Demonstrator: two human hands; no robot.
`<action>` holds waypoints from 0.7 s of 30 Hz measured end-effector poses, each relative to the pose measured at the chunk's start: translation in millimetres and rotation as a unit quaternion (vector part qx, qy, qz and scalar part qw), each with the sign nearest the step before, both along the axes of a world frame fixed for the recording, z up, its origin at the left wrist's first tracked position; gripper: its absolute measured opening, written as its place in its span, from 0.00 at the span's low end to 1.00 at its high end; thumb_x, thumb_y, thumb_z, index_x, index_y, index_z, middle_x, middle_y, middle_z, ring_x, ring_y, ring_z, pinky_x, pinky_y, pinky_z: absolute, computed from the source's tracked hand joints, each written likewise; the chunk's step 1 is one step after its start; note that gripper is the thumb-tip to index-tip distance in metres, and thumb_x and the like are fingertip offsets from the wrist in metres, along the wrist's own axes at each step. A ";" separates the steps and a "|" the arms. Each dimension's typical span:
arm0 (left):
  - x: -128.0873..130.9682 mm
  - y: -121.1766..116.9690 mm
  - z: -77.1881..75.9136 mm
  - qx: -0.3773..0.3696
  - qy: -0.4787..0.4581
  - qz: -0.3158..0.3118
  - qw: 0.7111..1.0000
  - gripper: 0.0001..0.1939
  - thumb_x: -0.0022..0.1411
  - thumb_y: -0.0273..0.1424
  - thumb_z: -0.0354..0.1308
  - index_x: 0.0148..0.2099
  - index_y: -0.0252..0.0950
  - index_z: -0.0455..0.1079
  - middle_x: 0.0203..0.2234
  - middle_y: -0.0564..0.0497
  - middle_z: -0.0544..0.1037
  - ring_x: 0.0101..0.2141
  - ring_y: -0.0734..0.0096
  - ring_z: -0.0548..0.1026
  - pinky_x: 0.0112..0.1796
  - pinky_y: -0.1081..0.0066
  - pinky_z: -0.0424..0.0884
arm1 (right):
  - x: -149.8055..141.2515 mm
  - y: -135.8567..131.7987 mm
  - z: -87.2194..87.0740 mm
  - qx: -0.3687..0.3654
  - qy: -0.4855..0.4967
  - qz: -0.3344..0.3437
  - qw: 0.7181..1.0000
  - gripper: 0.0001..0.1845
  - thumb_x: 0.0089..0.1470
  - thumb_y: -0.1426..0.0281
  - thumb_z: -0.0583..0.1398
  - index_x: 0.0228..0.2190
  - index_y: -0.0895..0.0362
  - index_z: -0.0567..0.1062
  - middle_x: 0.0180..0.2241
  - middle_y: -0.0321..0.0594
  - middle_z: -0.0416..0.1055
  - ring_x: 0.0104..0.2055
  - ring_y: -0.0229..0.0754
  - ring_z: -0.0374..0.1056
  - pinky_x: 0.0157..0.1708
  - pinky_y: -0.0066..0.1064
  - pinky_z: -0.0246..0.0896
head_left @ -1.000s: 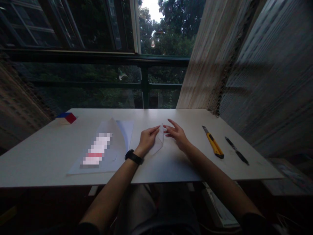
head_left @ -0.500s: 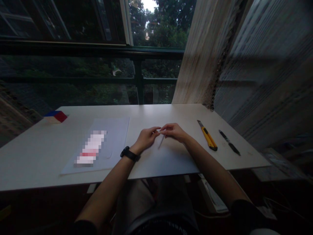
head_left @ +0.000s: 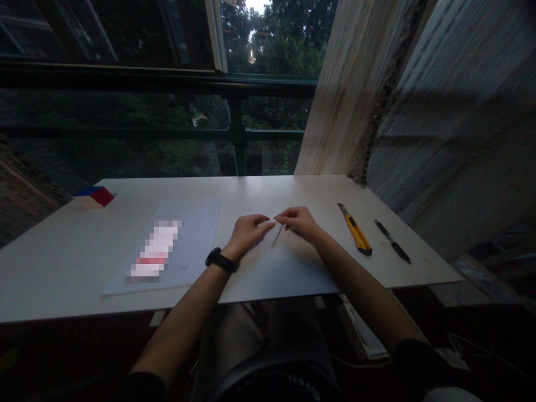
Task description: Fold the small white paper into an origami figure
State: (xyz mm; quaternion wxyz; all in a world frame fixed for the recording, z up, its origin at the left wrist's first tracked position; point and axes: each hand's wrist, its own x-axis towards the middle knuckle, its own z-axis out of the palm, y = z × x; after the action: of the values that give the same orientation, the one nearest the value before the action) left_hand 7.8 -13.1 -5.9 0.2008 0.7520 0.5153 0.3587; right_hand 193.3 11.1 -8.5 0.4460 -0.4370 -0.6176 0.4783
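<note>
Above the middle of the white table, my left hand (head_left: 252, 230) and my right hand (head_left: 298, 219) meet at the fingertips. A small white piece of paper (head_left: 277, 233), looking thin and folded, is between them. The thumb and fingers of my right hand pinch its upper end, while a narrow part slants down toward me. My left thumb and fingers close on its left side, though the exact contact is too small to make out. A dark watch sits on my left wrist.
A yellow utility knife (head_left: 355, 230) with its blade out lies right of my hands, beside a black pen (head_left: 392, 241). To the left are white paper sheets (head_left: 201, 223) with a blurred patch. A coloured cube (head_left: 94, 197) stands at the far left of the table (head_left: 259, 192).
The fingertips of my two hands have drawn slightly apart around the small white paper, which tilts a little differently. The other things on the table stay in place.
</note>
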 end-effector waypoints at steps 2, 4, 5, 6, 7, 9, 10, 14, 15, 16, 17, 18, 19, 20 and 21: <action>0.4 -0.1 0.4 -0.011 -0.022 -0.003 1.000 0.17 0.51 0.43 0.58 0.38 0.37 0.76 0.30 0.47 0.79 0.31 0.68 0.75 0.34 0.71 0.67 | -1.2 -1.6 1.6 0.010 -0.007 -0.008 1.000 0.16 0.32 0.61 0.67 0.21 0.62 0.75 0.18 0.37 0.70 0.19 0.33 0.62 0.20 0.27 0.58; 0.6 0.2 0.2 -0.019 -0.043 -0.008 0.999 0.17 0.50 0.42 0.60 0.38 0.36 0.76 0.31 0.46 0.79 0.31 0.67 0.75 0.34 0.70 0.68 | -2.6 -3.2 3.1 0.015 -0.010 -0.017 1.000 0.16 0.32 0.61 0.67 0.21 0.62 0.75 0.17 0.36 0.69 0.19 0.33 0.62 0.20 0.27 0.58; 0.6 0.3 0.0 -0.022 -0.051 -0.008 0.998 0.17 0.49 0.41 0.60 0.38 0.36 0.76 0.31 0.46 0.79 0.32 0.67 0.75 0.34 0.70 0.68 | -3.3 -3.9 3.6 0.017 -0.010 -0.021 1.000 0.16 0.32 0.61 0.67 0.21 0.62 0.75 0.17 0.36 0.69 0.19 0.33 0.62 0.20 0.27 0.58; 0.6 0.5 -0.1 -0.025 -0.059 -0.009 0.998 0.16 0.49 0.41 0.61 0.38 0.36 0.76 0.31 0.46 0.79 0.32 0.66 0.75 0.34 0.69 0.68 | -3.9 -4.3 3.8 0.018 -0.008 -0.022 1.000 0.16 0.32 0.61 0.67 0.21 0.62 0.75 0.17 0.36 0.69 0.19 0.33 0.62 0.20 0.27 0.58; 0.5 0.7 -0.3 -0.027 -0.065 -0.009 0.997 0.16 0.48 0.41 0.61 0.37 0.36 0.76 0.31 0.46 0.79 0.32 0.66 0.75 0.35 0.69 0.69 | -4.4 -4.7 3.8 0.020 -0.006 -0.023 1.000 0.16 0.32 0.61 0.67 0.21 0.61 0.74 0.18 0.36 0.69 0.19 0.33 0.62 0.20 0.27 0.58; 0.3 1.2 -0.4 -0.030 -0.076 -0.005 0.997 0.16 0.47 0.40 0.62 0.37 0.36 0.76 0.31 0.46 0.79 0.32 0.65 0.76 0.35 0.68 0.69 | -5.1 -5.0 3.8 0.022 -0.004 -0.024 0.999 0.16 0.33 0.61 0.67 0.21 0.61 0.74 0.18 0.36 0.69 0.19 0.33 0.62 0.20 0.27 0.59; 0.1 1.5 -0.5 -0.033 -0.080 -0.003 0.996 0.17 0.47 0.40 0.62 0.37 0.36 0.76 0.31 0.46 0.79 0.32 0.65 0.76 0.35 0.68 0.69 | -5.2 -5.0 3.8 0.024 -0.005 -0.023 0.999 0.16 0.33 0.60 0.67 0.21 0.61 0.74 0.18 0.36 0.69 0.19 0.33 0.62 0.20 0.27 0.59; -1.2 4.4 -1.2 -0.056 -0.091 -0.003 0.994 0.20 0.44 0.41 0.64 0.39 0.36 0.76 0.30 0.45 0.79 0.32 0.64 0.75 0.34 0.68 0.69 | -4.1 -4.4 5.4 0.034 -0.015 -0.028 0.999 0.17 0.32 0.60 0.67 0.21 0.61 0.75 0.18 0.37 0.69 0.19 0.34 0.62 0.20 0.28 0.59; -1.7 5.6 -1.6 -0.064 -0.097 -0.009 0.993 0.20 0.43 0.40 0.64 0.39 0.35 0.76 0.30 0.45 0.79 0.33 0.64 0.75 0.34 0.68 0.69 | -3.3 -3.9 5.8 0.034 -0.015 -0.031 0.999 0.17 0.32 0.60 0.67 0.21 0.61 0.75 0.18 0.37 0.69 0.19 0.34 0.62 0.20 0.28 0.59; -2.3 6.8 -2.0 -0.072 -0.106 -0.017 0.992 0.21 0.42 0.40 0.65 0.39 0.34 0.76 0.30 0.45 0.79 0.33 0.64 0.75 0.35 0.68 0.69 | -2.4 -3.2 6.2 0.033 -0.012 -0.033 0.999 0.16 0.32 0.60 0.67 0.21 0.61 0.75 0.18 0.37 0.69 0.19 0.34 0.62 0.20 0.28 0.60; -2.8 8.0 -2.4 -0.082 -0.118 -0.025 0.989 0.21 0.42 0.39 0.65 0.39 0.34 0.76 0.30 0.45 0.79 0.33 0.64 0.75 0.35 0.68 0.69 | -1.4 -2.4 6.3 0.030 -0.007 -0.035 0.999 0.16 0.32 0.61 0.67 0.21 0.61 0.74 0.18 0.37 0.69 0.19 0.34 0.63 0.20 0.27 0.60; -3.4 9.1 -2.7 -0.092 -0.134 -0.033 0.986 0.21 0.41 0.38 0.65 0.39 0.33 0.75 0.31 0.44 0.79 0.34 0.64 0.75 0.35 0.68 0.69 | -0.4 -1.6 6.2 0.026 -0.001 -0.038 0.999 0.16 0.32 0.61 0.67 0.21 0.61 0.74 0.18 0.37 0.70 0.19 0.34 0.63 0.20 0.27 0.60; -4.0 9.9 -3.0 -0.105 -0.152 -0.039 0.982 0.21 0.41 0.36 0.65 0.39 0.32 0.75 0.32 0.44 0.79 0.34 0.64 0.75 0.35 0.69 0.69 | 0.7 -0.8 6.0 0.023 0.003 -0.040 0.999 0.16 0.32 0.61 0.67 0.21 0.61 0.74 0.19 0.37 0.70 0.19 0.33 0.62 0.20 0.27 0.60; -4.6 10.3 -3.1 -0.121 -0.171 -0.045 0.977 0.21 0.41 0.35 0.65 0.39 0.31 0.75 0.32 0.44 0.79 0.34 0.64 0.75 0.35 0.69 0.69 | 1.6 -0.1 5.6 0.019 0.006 -0.041 0.999 0.16 0.32 0.61 0.67 0.21 0.61 0.74 0.19 0.37 0.70 0.19 0.33 0.62 0.20 0.27 0.60; -5.1 10.4 -3.0 -0.139 -0.188 -0.050 0.971 0.20 0.41 0.34 0.65 0.39 0.30 0.75 0.32 0.43 0.79 0.33 0.65 0.75 0.34 0.69 0.69 | 2.5 0.5 5.1 0.015 0.006 -0.040 0.999 0.16 0.32 0.61 0.67 0.21 0.61 0.74 0.19 0.37 0.69 0.19 0.33 0.62 0.19 0.27 0.59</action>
State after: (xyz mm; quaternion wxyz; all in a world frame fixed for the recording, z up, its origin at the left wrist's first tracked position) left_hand 2.7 -2.7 -8.9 0.4145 0.6607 0.4744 0.4081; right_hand 195.7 11.6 -3.5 0.4749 -0.4518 -0.6042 0.4530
